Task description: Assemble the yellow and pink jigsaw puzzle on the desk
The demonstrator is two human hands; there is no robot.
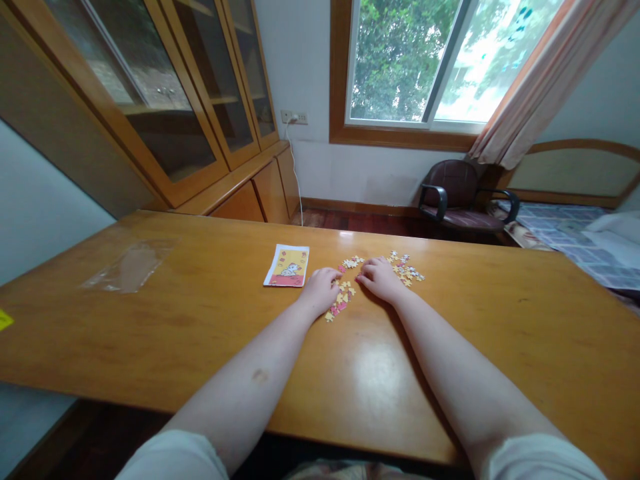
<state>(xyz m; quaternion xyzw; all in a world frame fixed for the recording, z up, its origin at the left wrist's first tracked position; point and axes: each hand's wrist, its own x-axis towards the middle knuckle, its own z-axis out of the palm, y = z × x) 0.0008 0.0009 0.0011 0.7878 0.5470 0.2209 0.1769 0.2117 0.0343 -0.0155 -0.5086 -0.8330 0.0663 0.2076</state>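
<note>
Small jigsaw puzzle pieces lie loose on the wooden table in several clusters. My left hand (321, 291) rests at the left side of the yellow and pink pieces (342, 299), its fingers curled together at their edge. Just right of the middle, my right hand (381, 280) has bent fingers, the tips low by the tabletop; anything in them is too small to make out. Pale pieces (353, 263) lie between and beyond the hands. Beyond the right hand is another cluster of white and yellow pieces (407, 271). A picture card (287, 266) with a white cartoon animal lies left of my left hand.
The wooden table (210, 360) spans the width in front of me. On its left lies a clear plastic bag (133, 267), with something yellow (5, 319) at the far left edge. Beyond stand a glass-doored cabinet (215, 100), an armchair (457, 197) and a bed (565, 227).
</note>
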